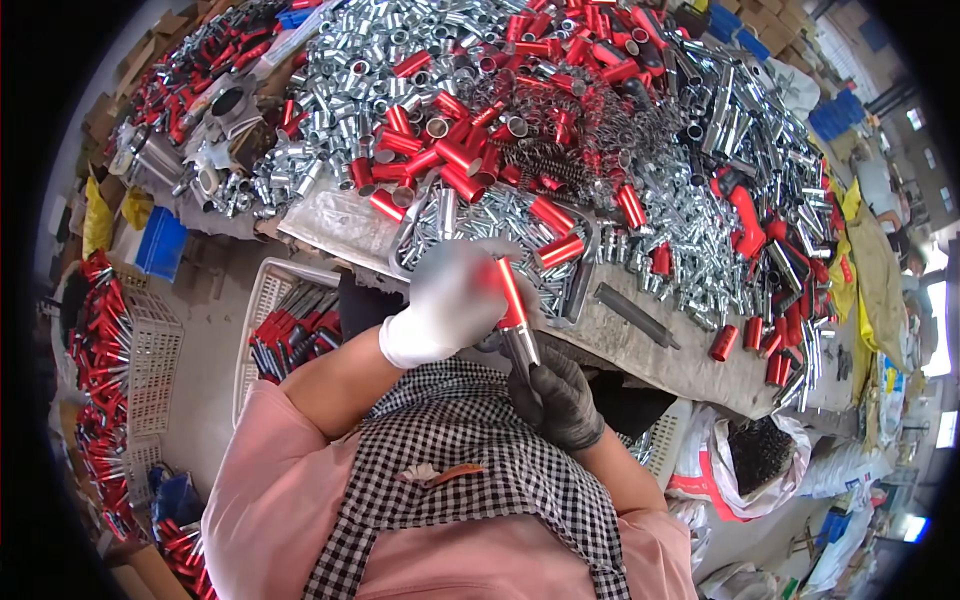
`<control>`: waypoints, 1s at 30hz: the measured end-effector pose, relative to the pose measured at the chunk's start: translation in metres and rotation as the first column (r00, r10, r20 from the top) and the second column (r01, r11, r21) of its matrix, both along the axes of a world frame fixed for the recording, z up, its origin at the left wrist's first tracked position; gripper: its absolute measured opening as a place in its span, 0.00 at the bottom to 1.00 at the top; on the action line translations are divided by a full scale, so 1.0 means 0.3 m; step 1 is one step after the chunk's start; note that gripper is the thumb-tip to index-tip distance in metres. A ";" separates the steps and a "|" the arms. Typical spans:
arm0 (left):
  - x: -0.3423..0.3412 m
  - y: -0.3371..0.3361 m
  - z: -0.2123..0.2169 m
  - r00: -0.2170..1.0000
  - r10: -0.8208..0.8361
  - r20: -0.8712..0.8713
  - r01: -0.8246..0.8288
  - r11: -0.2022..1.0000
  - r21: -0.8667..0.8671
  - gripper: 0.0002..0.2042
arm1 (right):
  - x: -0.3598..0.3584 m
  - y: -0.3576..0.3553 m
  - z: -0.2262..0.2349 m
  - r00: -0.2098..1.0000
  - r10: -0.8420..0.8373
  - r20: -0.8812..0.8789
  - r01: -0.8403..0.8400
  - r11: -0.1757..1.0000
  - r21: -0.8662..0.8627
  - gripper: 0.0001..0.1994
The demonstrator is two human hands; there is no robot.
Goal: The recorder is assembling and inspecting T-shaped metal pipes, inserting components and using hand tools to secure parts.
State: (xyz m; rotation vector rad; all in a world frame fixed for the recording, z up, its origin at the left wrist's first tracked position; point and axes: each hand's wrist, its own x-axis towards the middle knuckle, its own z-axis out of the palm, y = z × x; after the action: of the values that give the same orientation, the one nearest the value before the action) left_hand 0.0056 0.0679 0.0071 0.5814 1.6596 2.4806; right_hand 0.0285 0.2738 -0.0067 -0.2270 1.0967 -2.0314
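Observation:
Both hands are in front of my chest at a red-and-silver metal tube (512, 301), which stands tilted with its red end up. My left hand (447, 300), in a white glove, is at the red upper part. Its outline is blurred, but glove shows on both sides of the tube, so it looks closed round it. Below, the dark grey glove of my right hand (562, 403) is closed round the silver lower end. Just beyond the hands lies a metal tray (588, 262) of small silver pins, with a few red sleeves (559, 250) on top.
Silver fittings (340, 105), wire springs (610, 135) and chrome tubes (735, 110) are heaped across the table (690, 372). A dark bar (637, 316) lies near its front edge. White crates (262, 310) with red-handled parts stand at left; an open sack (765, 450) stands at right.

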 end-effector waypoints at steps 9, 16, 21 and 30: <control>0.035 -0.002 0.076 0.879 0.219 0.424 -0.357 0.892 0.279 0.16 | -0.039 -0.132 0.014 0.970 0.243 0.006 -0.243 0.968 0.055 0.31; 0.079 -0.069 0.028 0.760 0.076 0.646 -0.236 0.958 0.164 0.17 | -0.407 -0.019 0.082 0.274 0.435 -0.858 0.658 0.566 0.497 0.13; 0.092 -0.044 -0.009 0.789 -0.094 0.607 -0.039 0.978 0.203 0.21 | -0.730 -0.158 0.049 -0.202 0.897 -0.394 0.892 0.334 0.303 0.14; 0.144 -0.027 -0.010 0.761 -0.116 0.638 0.152 0.988 -0.001 0.10 | -0.735 -0.279 0.083 0.027 0.975 -0.222 0.779 0.118 0.616 0.09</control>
State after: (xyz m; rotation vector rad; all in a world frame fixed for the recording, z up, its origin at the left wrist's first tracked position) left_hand 0.0487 0.0597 0.0041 -0.1557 1.3363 2.1577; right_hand -0.1920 0.1901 0.0182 -1.1949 2.8358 0.4753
